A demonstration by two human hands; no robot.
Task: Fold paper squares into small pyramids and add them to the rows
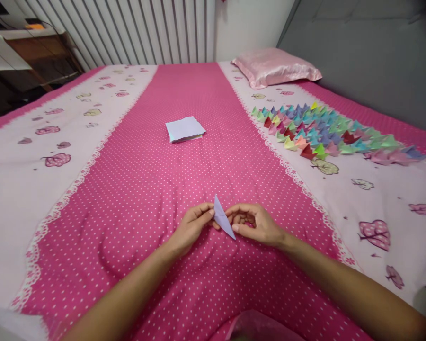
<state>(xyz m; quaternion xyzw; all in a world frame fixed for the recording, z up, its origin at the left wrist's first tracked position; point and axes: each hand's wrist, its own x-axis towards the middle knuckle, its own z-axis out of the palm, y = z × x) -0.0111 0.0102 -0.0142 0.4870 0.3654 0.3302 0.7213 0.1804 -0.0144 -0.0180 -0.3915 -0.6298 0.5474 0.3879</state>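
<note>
A small piece of lilac paper (223, 219), folded to a pointed triangular shape, is held slightly tilted above the bed. My left hand (197, 223) pinches its left side between thumb and fingers. On the other side, my right hand (257, 223) has curled fingers and its thumb at the paper's right edge, near the lower point. Whether the right fingertips reach behind the paper is hard to make out. Farther out, a stack of square paper sheets (185, 129) lies on the pink cover, pale lilac on top.
Rows of folded paper pieces (326, 130) in many colours stand at the right. A pink satin pillow (275, 67) lies at the far right, by a grey headboard (372, 61). The dotted bedspread (156, 180) has wrinkles. A desk (39, 47) stands at the far left.
</note>
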